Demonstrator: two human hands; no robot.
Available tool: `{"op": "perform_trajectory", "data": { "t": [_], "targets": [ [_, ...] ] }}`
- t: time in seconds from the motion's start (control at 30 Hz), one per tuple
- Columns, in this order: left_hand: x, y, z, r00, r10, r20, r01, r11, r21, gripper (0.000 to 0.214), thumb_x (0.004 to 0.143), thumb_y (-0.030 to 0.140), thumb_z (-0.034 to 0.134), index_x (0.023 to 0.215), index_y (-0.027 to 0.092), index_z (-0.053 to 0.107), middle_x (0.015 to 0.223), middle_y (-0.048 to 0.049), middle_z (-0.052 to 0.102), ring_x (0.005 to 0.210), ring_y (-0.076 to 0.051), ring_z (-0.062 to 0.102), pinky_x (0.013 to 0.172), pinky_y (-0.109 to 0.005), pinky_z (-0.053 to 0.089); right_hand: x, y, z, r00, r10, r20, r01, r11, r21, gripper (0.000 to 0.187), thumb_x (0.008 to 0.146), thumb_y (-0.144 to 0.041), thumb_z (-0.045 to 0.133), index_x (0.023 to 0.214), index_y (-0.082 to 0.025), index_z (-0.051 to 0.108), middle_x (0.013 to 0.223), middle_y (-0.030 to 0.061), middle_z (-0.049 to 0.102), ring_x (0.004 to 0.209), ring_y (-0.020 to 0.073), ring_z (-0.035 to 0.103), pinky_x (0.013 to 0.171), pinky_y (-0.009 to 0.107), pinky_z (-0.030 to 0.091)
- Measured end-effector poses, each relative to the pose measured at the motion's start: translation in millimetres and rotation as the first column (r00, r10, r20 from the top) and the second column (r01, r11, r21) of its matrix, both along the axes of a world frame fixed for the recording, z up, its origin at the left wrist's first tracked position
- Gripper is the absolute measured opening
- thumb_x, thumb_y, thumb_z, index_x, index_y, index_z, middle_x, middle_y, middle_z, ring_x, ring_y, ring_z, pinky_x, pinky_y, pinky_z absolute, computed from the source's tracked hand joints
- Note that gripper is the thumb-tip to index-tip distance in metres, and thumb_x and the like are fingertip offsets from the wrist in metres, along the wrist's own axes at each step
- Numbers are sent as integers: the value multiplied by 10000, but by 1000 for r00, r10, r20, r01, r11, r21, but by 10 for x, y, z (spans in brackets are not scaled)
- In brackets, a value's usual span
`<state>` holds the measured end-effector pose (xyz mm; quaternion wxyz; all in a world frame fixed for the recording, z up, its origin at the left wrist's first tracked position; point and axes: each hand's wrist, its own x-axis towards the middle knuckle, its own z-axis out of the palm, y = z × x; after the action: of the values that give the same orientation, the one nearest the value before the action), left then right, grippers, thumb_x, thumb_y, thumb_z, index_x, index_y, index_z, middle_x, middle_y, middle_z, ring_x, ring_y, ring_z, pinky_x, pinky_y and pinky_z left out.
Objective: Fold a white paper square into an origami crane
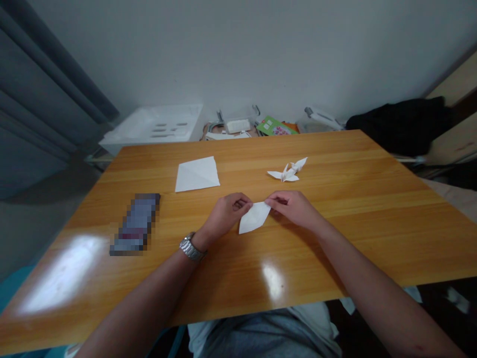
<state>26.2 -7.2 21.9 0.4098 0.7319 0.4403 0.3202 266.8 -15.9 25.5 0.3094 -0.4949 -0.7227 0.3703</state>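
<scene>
A small folded piece of white paper (255, 219) is held just over the wooden table, near its middle. My left hand (228, 211) pinches its upper left corner between thumb and fingers. At the upper right corner, my right hand (292, 206) pinches the same paper. The paper's lower part hangs free toward me. Beyond my right hand lie white origami cranes (287, 171) with pointed wings, close together. A larger square sheet of white paper (198, 174) with crease lines rests flat beyond my left hand.
A phone (136, 223), blurred out, lies at the left of the wooden table (357, 199). Behind the far edge stand a white plastic bin (160, 124), a green booklet (276, 126) and assorted clutter. Dark cloth (398, 124) is heaped at the back right.
</scene>
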Motion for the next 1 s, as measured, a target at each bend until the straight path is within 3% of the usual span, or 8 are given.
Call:
{"op": "perform_trajectory", "data": {
  "t": [0.53,0.8,1.0],
  "targets": [
    [9,-45,36,996,-84,-41,85,996,16,198,947,353,630,971,178,721,912,-38,746,812,-155,679,729,-248,522,-34,-31,38,995,93,-32,-93,996,-8,256,968,-383,589,927,-200,764,914,41,777,821,191,687,753,299,495],
    [15,-7,-30,998,4,66,-2,1000,-24,223,942,383,623,931,169,685,853,-40,728,778,-159,672,705,-256,530,-61,-20,-61,989,-27,-145,19,998,-59,283,941,-444,634,1065,-198,701,957,70,769,820,201,704,767,328,537],
    [30,-6,-41,996,40,85,-37,999,-36,208,932,377,633,933,172,667,841,-33,717,770,-155,668,701,-253,530,-100,-54,-64,987,44,-157,-60,993,-97,308,960,-471,594,963,-186,710,936,60,752,820,196,682,746,308,526]
  ]
}}
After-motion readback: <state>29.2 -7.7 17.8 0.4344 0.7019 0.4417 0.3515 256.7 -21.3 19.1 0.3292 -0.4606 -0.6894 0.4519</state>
